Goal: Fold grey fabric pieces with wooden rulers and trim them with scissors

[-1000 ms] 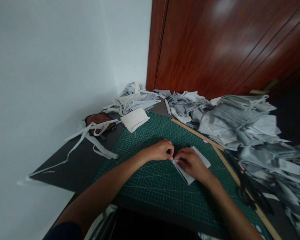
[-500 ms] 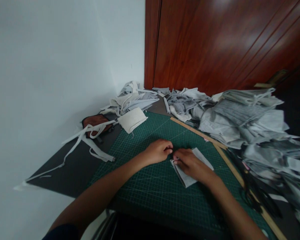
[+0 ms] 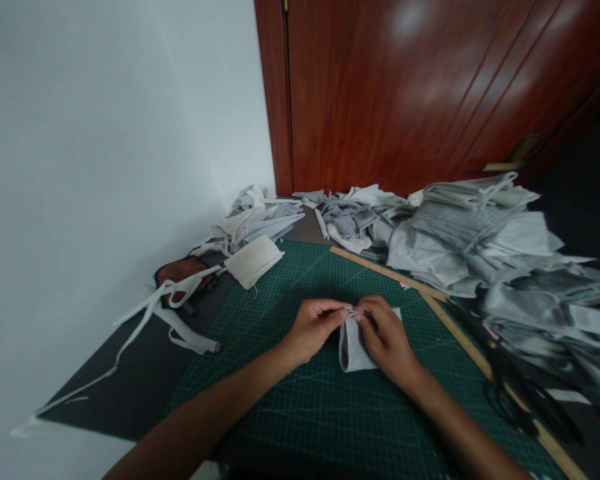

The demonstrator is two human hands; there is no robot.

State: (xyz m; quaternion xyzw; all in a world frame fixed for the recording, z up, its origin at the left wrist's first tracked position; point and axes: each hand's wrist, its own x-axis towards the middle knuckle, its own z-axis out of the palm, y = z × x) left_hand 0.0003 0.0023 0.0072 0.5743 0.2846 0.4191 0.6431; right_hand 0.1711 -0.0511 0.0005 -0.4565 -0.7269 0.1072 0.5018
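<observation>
A folded piece of pale grey cloth [image 3: 356,350] is held up over the green cutting mat [image 3: 290,407], its lower part hanging in a loop. My left hand [image 3: 314,327] pinches the cloth's top edge between thumb and fingers. Close beside it, my right hand [image 3: 384,333] grips the same edge, and the two sets of fingertips nearly meet. Small whitish folds show between the fingertips; their detail is too small to make out. Part of the cloth lies hidden behind my right hand.
Heaps of grey and white cloth [image 3: 430,243] line the back and right. Wooden rulers [image 3: 387,272] cross the mat, with black scissors [image 3: 523,393] at the right. On the left lie a cream cloth piece [image 3: 254,260], a brown pouch [image 3: 180,275] and white straps [image 3: 140,320].
The cloth lay flatter on the mat under my right hand; now it is raised and bent. My left hand, apart from it before, has moved in and pinches its edge. The view has shifted slightly.
</observation>
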